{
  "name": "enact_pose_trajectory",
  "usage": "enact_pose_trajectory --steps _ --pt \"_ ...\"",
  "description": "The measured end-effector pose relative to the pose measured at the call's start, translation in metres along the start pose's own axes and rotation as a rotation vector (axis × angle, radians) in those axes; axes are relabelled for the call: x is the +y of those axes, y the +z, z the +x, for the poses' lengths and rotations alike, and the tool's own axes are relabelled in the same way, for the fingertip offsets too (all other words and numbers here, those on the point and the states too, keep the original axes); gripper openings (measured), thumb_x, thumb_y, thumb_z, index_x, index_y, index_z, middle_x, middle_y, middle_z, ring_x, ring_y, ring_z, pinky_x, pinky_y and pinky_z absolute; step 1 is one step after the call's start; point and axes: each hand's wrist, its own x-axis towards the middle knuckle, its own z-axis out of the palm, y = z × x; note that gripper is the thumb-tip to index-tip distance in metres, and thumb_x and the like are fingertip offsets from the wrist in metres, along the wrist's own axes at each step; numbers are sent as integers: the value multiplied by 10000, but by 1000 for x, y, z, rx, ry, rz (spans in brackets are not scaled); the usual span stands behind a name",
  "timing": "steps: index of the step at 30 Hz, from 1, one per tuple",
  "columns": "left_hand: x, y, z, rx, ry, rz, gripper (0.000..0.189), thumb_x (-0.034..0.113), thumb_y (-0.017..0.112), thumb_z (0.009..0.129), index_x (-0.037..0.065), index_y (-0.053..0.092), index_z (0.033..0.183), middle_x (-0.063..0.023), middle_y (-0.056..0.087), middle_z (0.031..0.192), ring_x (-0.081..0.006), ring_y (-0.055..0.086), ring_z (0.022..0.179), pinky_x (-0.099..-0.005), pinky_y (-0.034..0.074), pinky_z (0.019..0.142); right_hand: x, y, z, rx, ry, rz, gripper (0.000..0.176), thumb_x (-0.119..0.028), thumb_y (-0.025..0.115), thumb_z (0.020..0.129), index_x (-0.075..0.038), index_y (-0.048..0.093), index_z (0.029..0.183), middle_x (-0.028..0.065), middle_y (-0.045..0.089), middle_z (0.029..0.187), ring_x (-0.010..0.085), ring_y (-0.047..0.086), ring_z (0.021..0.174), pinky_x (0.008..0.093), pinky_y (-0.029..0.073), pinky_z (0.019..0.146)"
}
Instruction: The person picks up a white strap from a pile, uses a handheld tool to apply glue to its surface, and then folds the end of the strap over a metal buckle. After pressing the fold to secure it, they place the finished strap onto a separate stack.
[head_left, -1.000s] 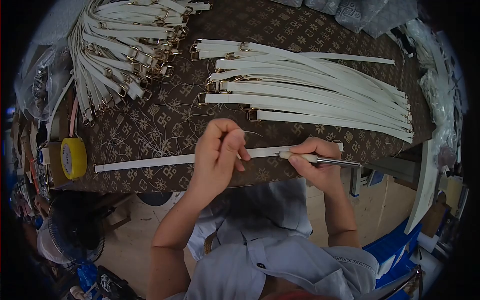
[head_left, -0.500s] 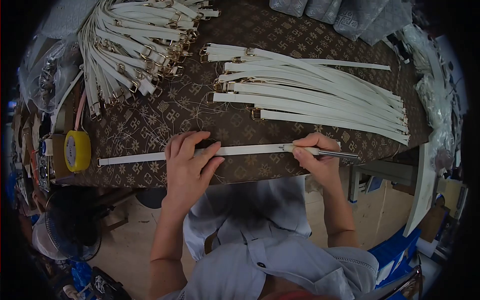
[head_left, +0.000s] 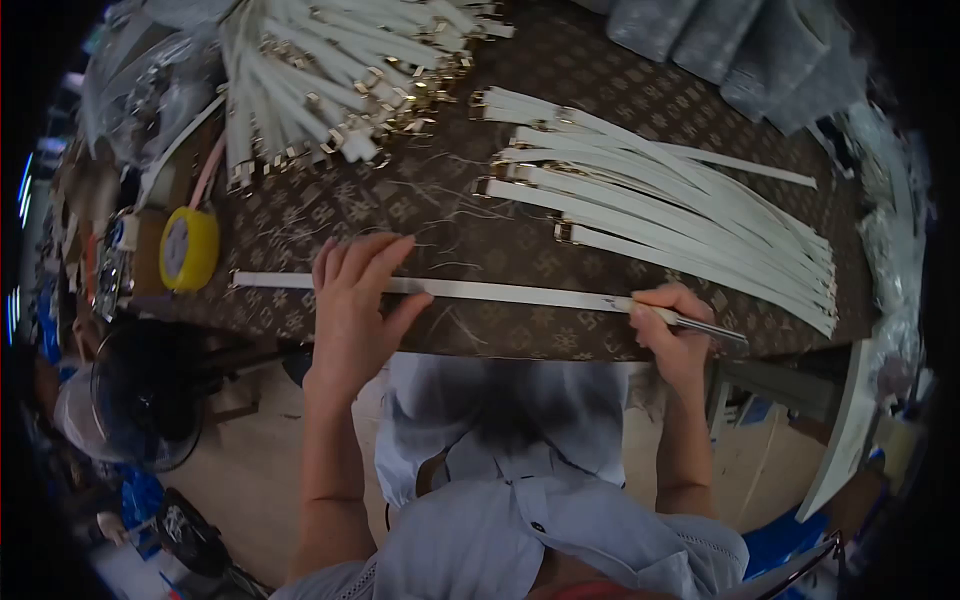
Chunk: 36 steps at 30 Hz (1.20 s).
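A narrow white strap (head_left: 510,293) lies lengthwise along the near part of the brown patterned cloth. My left hand (head_left: 352,305) rests over its left half, fingers stretched out and thumb spread apart at the strap's lower edge. At the strap's right end, my right hand (head_left: 678,325) is closed around a slim silver pen (head_left: 722,334) with a pale front part. Its tip points left, low over the strap, where small dark marks show. Beyond my hands lies a group of white straps (head_left: 660,200) with gold-coloured buckles.
A large bundle of buckled white straps (head_left: 300,85) fills the back left. A yellow tape roll (head_left: 189,248) stands at the left edge. Loose threads (head_left: 440,205) lie across the cloth. Grey wrapped bundles (head_left: 730,50) sit at the back right, and a fan (head_left: 150,395) is below left.
The camera view has turned and shifted. My right hand has drawn the pen rightward along the strap, and small dark marks now show there. My left hand sits slightly farther left on it.
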Motion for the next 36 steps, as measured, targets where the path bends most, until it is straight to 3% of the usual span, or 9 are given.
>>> enact_pose_trajectory --steps 5,9,18,27,29,30,32,36 --pt "-72 -45 -55 238 -431 185 414 12 639 727 74 569 1130 -68 570 1148 -281 497 1084 -387 325 989 4 -7 -3 30 49 115 105 -58 657 777 -5 620 859 33 581 661 59 496 513 188 386 467" --pt "-122 -65 -87 255 -473 336 400 6 619 741 77 577 1132 -60 562 1199 -271 499 1104 -394 333 983 12 -10 -1 94 38 133 110 -74 637 793 -3 607 872 42 567 652 59 468 483 192 374 445" --pt "-149 -76 -64 50 -230 352 326 64 605 783 117 619 1105 -29 567 1212 -251 492 1125 -381 327 989 12 -12 -3 163 34 62 108 -80 630 802 1 595 864 47 552 649 58 447 470 172 344 424" --pt "-129 -81 -50 -38 57 468 190 80 567 831 67 618 1014 -59 608 904 -247 531 969 -354 367 934 5 -20 -7 226 0 60 122 -105 628 818 -3 588 872 41 535 643 66 441 471 182 345 434" --pt "-116 -81 -53 -218 -206 -24 155 83 527 882 44 605 1010 -53 605 875 -202 557 873 -313 423 853 1 -25 -10 252 -21 86 129 -115 626 825 -2 586 873 41 535 645 69 441 472 184 346 436" --pt "-110 -79 -53 -222 -200 -27 155 83 527 882 44 605 1010 -53 605 875 -202 557 873 -313 423 853 0 -28 -11 298 -24 89 136 -122 623 830 -2 584 879 39 535 646 70 440 472 184 347 437" --pt "-101 -76 -51 -222 -508 -646 158 96 481 926 26 597 1009 -28 589 833 -125 548 788 -253 449 753 0 -33 -14 347 -26 91 143 -130 620 835 -1 582 886 37 535 646 71 439 472 185 349 438" --pt "-101 -72 -50 -249 -476 -610 179 114 452 953 19 590 1013 -1 573 815 -67 517 761 -214 444 710 4 -46 -18 349 -36 179 150 -127 621 836 -1 575 901 36 538 646 68 436 468 183 352 433"
